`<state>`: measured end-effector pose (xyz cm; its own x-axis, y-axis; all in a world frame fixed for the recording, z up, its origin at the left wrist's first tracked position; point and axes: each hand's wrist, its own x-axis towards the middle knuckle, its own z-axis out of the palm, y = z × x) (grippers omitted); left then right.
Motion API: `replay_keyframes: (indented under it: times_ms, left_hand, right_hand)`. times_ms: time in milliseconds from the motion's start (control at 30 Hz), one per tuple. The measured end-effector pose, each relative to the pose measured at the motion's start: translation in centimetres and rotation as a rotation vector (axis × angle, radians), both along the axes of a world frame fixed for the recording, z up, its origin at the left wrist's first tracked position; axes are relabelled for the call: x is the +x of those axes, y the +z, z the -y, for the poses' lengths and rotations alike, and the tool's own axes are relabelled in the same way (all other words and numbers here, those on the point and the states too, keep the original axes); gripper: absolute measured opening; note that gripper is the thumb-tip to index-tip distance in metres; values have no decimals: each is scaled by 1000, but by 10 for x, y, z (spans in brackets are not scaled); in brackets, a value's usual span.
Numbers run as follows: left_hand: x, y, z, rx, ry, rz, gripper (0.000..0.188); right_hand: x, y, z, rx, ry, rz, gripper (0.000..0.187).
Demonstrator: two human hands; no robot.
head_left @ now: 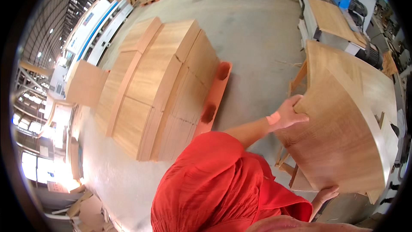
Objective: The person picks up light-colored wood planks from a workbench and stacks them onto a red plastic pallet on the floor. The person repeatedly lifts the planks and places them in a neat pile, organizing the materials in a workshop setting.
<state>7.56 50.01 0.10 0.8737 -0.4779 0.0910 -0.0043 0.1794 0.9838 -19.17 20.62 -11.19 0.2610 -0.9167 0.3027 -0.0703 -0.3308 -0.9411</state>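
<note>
Here's the left hand (pixel 287 115) at the near edge of a big wooden panel (pixel 339 133), thumb laid along the face, the other fingers curled at the rim and partly lost behind it: that's a grip on the board. Down below, the right hand (pixel 328 194) meets the panel's lower edge, fingertips against the wood; red clothing (pixel 206 176) cuts off much of that forearm, and whether those fingers clamp or merely support, I can't tell.

The panel itself sits right of the body, tilted, covering part of a paler board (pixel 352 71) beyond it. Underneath, wooden legs (pixel 299 77) peek out, but most of that support is hidden, so what bears the weight is unclear. Up top, a machine (pixel 339 8) runs off into the dark fisheye rim, its black motor (pixel 370 56) just beside the paler board. Over left, a tall stack of boards (pixel 141 90) hides most of an orange pallet (pixel 218 86), and glare washes out the windows (pixel 36 167) at far left.
</note>
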Motion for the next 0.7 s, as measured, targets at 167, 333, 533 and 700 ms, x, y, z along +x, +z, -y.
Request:
replay_keyframes:
  times_ms: [167,333,533,700]
  left_hand:
    - [-27,4,-105,-41,321,-218,54]
    - [-58,32,-232,54,722,-258,52]
    - [-93,9,-392,-106,1119,-446,62]
    - [-102,5,-520,-232,1295,-576,71]
  right_hand:
    - [61,30,-43,-84,475,-260,46]
    - [184,51,-141,196,984,-251,40]
    - [311,83,-325,204,1534,-440,38]
    - [393,103,-509,16,1750,-589,42]
